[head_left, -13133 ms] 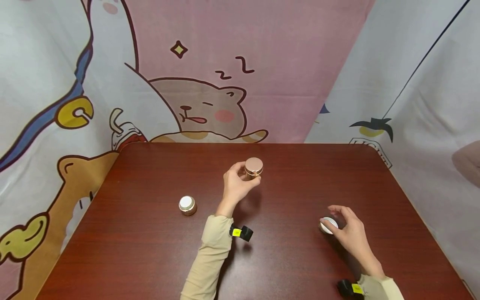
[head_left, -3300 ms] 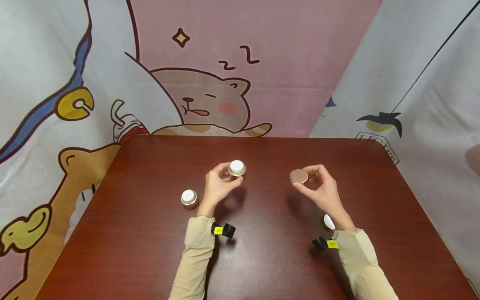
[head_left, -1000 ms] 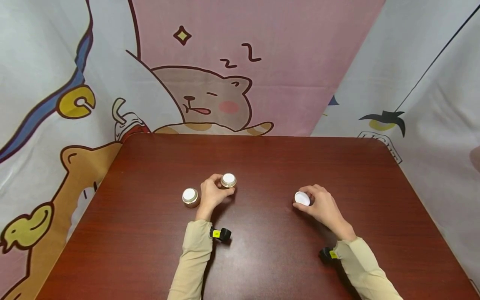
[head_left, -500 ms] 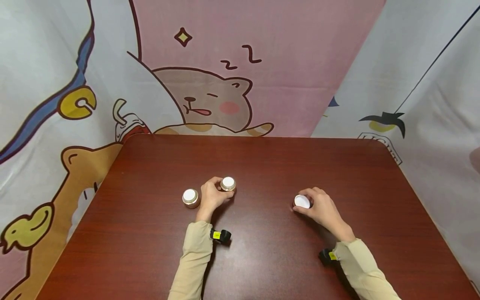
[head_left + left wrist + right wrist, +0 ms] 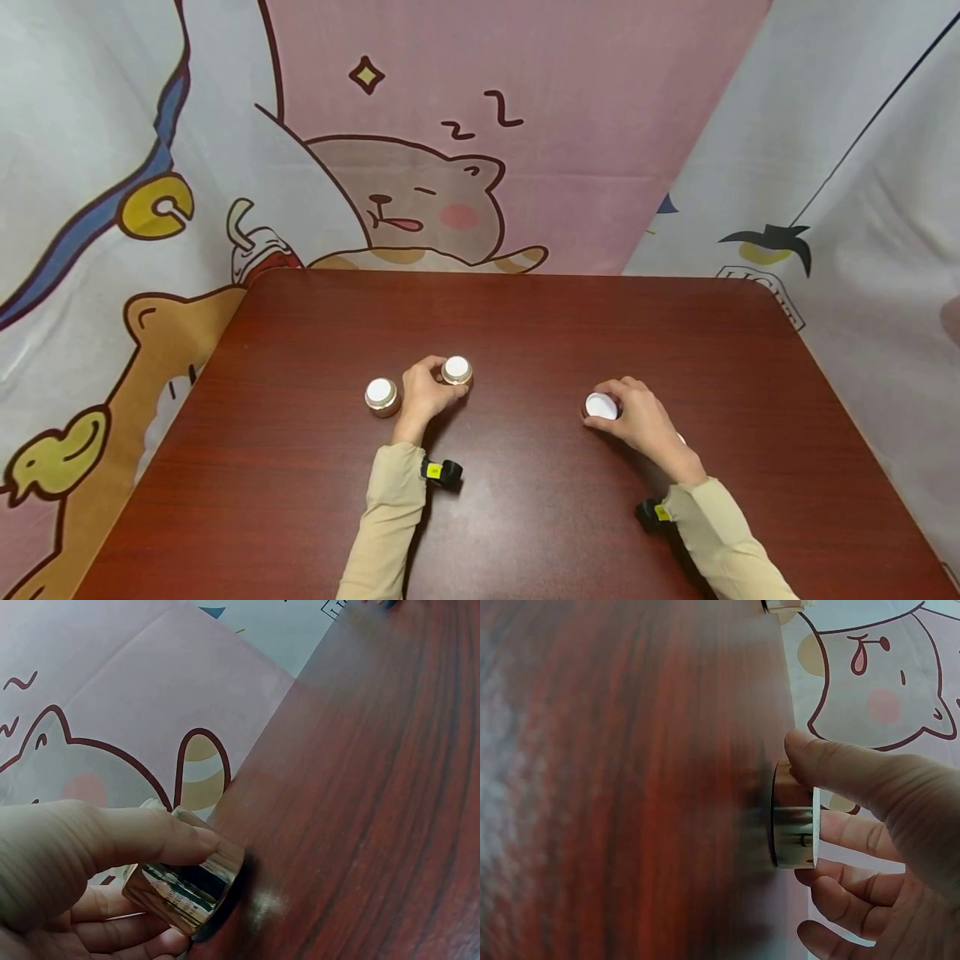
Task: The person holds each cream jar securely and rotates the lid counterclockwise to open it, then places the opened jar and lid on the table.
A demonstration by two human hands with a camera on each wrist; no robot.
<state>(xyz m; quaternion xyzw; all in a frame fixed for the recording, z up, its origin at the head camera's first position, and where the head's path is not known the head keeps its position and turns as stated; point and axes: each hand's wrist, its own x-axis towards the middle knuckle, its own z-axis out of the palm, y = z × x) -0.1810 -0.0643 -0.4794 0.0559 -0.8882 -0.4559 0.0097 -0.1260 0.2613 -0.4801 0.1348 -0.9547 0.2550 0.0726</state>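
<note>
My left hand [image 5: 422,395] grips a gold cream jar [image 5: 457,371] with a white top, its lid off. In the left wrist view the jar [image 5: 184,892] shows a shiny gold side between thumb and fingers, its base right at the table. A second lidless cream jar [image 5: 382,397] stands just left of that hand. On the right, my right hand [image 5: 643,421] pinches a gold jar lid [image 5: 601,407] by its rim, white inside facing up. The right wrist view shows this lid [image 5: 795,817] close on the tabletop, between thumb and fingers.
A sliver of another white-lined lid [image 5: 681,438] peeks out behind my right wrist, mostly hidden. The brown wooden table [image 5: 517,517] ends at a cartoon-printed cloth [image 5: 570,125] behind it.
Since 13.1 seconds ago the lid has come off the held jar. My right hand has turned it over and lowered it; my left hand has lowered the jar beside the other one.
</note>
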